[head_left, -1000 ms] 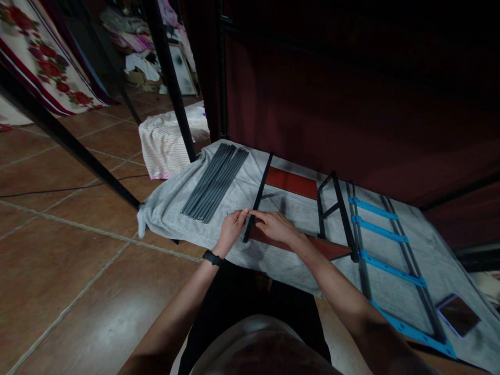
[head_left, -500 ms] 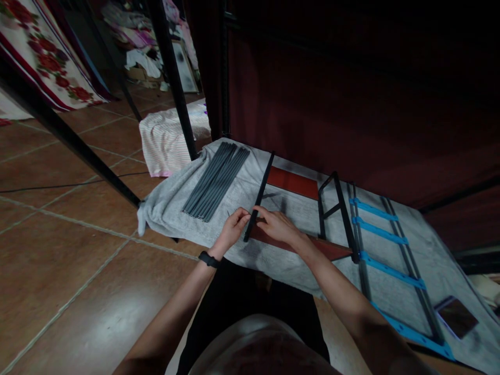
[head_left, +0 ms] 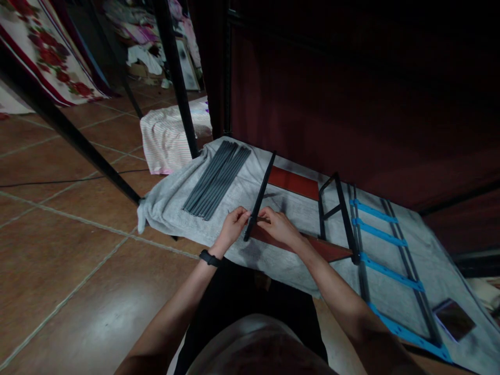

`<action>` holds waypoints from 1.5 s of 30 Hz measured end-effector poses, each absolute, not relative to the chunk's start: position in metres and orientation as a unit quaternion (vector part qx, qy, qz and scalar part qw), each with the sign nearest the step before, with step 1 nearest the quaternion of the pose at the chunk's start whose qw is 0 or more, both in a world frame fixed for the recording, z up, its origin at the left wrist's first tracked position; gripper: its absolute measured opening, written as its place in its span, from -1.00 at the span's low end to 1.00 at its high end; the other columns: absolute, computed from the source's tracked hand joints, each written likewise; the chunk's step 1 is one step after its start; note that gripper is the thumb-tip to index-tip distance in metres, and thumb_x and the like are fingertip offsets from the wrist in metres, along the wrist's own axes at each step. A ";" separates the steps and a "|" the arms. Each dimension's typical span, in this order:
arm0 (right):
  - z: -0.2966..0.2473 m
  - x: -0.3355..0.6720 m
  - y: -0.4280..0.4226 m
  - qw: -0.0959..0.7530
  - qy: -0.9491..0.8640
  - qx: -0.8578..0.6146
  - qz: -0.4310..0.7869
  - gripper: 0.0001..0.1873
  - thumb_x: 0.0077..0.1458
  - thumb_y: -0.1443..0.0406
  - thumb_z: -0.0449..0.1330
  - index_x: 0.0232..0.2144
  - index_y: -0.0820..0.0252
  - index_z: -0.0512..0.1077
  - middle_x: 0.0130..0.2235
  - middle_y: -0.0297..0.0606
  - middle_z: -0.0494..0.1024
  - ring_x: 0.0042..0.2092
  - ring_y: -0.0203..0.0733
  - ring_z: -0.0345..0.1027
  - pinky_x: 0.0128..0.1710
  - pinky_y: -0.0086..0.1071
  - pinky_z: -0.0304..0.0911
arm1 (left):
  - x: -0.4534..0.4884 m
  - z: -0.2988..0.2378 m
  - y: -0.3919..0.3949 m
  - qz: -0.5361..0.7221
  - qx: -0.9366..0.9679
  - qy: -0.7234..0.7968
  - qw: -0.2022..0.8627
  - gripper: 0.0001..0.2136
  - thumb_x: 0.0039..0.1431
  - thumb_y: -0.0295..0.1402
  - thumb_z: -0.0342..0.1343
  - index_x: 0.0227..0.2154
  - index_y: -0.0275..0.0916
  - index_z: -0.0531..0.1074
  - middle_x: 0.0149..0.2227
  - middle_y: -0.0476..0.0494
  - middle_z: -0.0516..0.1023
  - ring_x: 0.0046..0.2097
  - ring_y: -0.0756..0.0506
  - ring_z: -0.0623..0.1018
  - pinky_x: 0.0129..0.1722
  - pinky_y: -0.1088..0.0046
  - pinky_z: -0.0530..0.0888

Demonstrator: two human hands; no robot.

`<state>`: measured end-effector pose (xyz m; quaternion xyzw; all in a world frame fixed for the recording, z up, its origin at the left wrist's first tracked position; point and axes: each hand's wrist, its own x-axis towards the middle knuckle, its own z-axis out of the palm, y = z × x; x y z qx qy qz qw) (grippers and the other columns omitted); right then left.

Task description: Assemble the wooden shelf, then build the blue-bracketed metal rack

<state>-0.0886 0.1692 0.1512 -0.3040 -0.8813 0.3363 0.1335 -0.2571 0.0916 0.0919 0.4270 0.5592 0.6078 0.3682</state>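
Left hand (head_left: 232,227) and right hand (head_left: 278,227), curled, meet the black bar (head_left: 264,186); grip unclear.

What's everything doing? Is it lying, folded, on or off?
Left hand, fingers curled at the black bar, grip unclear
Right hand, same, on its other side
Gray rods, lying bunched together
Blue strips, spaced apart
Phone, lying flat, screen dark
Gray cloth, spread, draping over one edge
Wristband, worn
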 end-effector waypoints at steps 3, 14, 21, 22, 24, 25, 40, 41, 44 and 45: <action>0.151 -0.088 0.170 0.138 -0.883 -0.300 0.335 -0.84 0.19 0.33 0.18 -0.16 0.04 0.44 -0.19 -0.34 0.61 -0.13 -0.19 0.52 -0.10 -0.32 0.35 | -0.260 0.093 0.090 0.604 0.454 0.539 0.372 -0.82 0.16 -0.22 0.16 -0.41 -0.24 0.41 -0.48 0.02 0.39 -0.40 0.00 0.39 -0.36 0.48 0.35; 0.152 -0.089 0.170 0.134 -0.884 -0.305 0.329 -0.87 0.19 0.31 0.18 -0.18 0.04 0.46 -0.23 -0.36 0.60 -0.17 -0.21 0.51 -0.11 -0.35 0.34 | -0.261 0.092 0.090 0.599 0.436 0.556 0.377 -0.75 0.12 -0.15 0.20 -0.44 -0.23 0.40 -0.50 0.03 0.39 -0.41 0.00 0.39 -0.37 0.48 0.35; 0.155 -0.089 0.167 0.127 -0.884 -0.313 0.322 -0.84 0.19 0.31 0.18 -0.17 0.03 0.48 -0.23 -0.36 0.60 -0.17 -0.19 0.51 -0.11 -0.33 0.35 | -0.260 0.094 0.087 0.620 0.396 0.541 0.406 -0.70 0.13 -0.09 0.21 -0.40 -0.25 0.42 -0.49 0.01 0.41 -0.43 0.01 0.40 -0.40 0.48 0.34; 0.156 -0.089 0.167 0.126 -0.885 -0.313 0.320 -0.84 0.19 0.32 0.18 -0.16 0.03 0.48 -0.23 -0.36 0.60 -0.17 -0.19 0.51 -0.11 -0.33 0.34 | -0.260 0.094 0.087 0.613 0.397 0.551 0.403 -0.69 0.14 -0.08 0.20 -0.46 -0.25 0.39 -0.54 0.04 0.36 -0.47 0.02 0.35 -0.44 0.49 0.31; 0.156 -0.089 0.167 0.125 -0.886 -0.315 0.318 -0.83 0.19 0.32 0.18 -0.16 0.03 0.48 -0.23 -0.36 0.60 -0.17 -0.20 0.50 -0.12 -0.34 0.34 | -0.260 0.093 0.089 0.601 0.410 0.560 0.397 -0.69 0.14 -0.11 0.20 -0.50 -0.24 0.38 -0.57 0.06 0.30 -0.50 0.04 0.30 -0.47 0.50 0.27; 0.156 -0.089 0.166 0.124 -0.885 -0.315 0.318 -0.84 0.19 0.32 0.18 -0.16 0.04 0.48 -0.24 -0.36 0.60 -0.18 -0.20 0.50 -0.13 -0.35 0.34 | -0.261 0.093 0.089 0.600 0.416 0.557 0.395 -0.72 0.14 -0.12 0.21 -0.48 -0.24 0.40 -0.56 0.05 0.32 -0.48 0.03 0.32 -0.46 0.50 0.28; 0.155 -0.086 0.166 0.124 -0.892 -0.311 0.305 -0.86 0.26 0.24 0.15 -0.14 0.03 0.45 -0.21 -0.36 0.61 -0.17 -0.21 0.50 -0.15 -0.37 0.30 | -0.262 0.096 0.091 0.607 0.440 0.529 0.398 -0.77 0.09 -0.19 0.26 -0.40 -0.25 0.43 -0.48 0.01 0.41 -0.41 0.01 0.38 -0.39 0.49 0.32; 0.155 -0.086 0.166 0.123 -0.892 -0.312 0.303 -0.86 0.26 0.23 0.14 -0.13 0.03 0.45 -0.20 -0.36 0.61 -0.18 -0.21 0.50 -0.15 -0.37 0.29 | -0.263 0.097 0.090 0.607 0.439 0.524 0.406 -0.77 0.09 -0.18 0.26 -0.37 -0.25 0.44 -0.46 0.00 0.44 -0.39 0.00 0.40 -0.36 0.48 0.34; 0.155 -0.086 0.165 0.125 -0.894 -0.312 0.298 -0.85 0.27 0.23 0.14 -0.13 0.02 0.45 -0.18 -0.35 0.61 -0.16 -0.20 0.50 -0.14 -0.36 0.29 | -0.264 0.096 0.088 0.615 0.414 0.513 0.433 -0.72 0.10 -0.13 0.26 -0.30 -0.25 0.45 -0.43 -0.01 0.46 -0.37 -0.01 0.44 -0.35 0.47 0.37; 0.155 -0.086 0.165 0.127 -0.894 -0.310 0.297 -0.85 0.27 0.24 0.14 -0.13 0.03 0.45 -0.18 -0.34 0.61 -0.15 -0.20 0.50 -0.14 -0.36 0.29 | -0.264 0.095 0.088 0.616 0.405 0.516 0.437 -0.71 0.10 -0.10 0.25 -0.31 -0.25 0.45 -0.45 0.00 0.45 -0.40 0.00 0.42 -0.38 0.48 0.35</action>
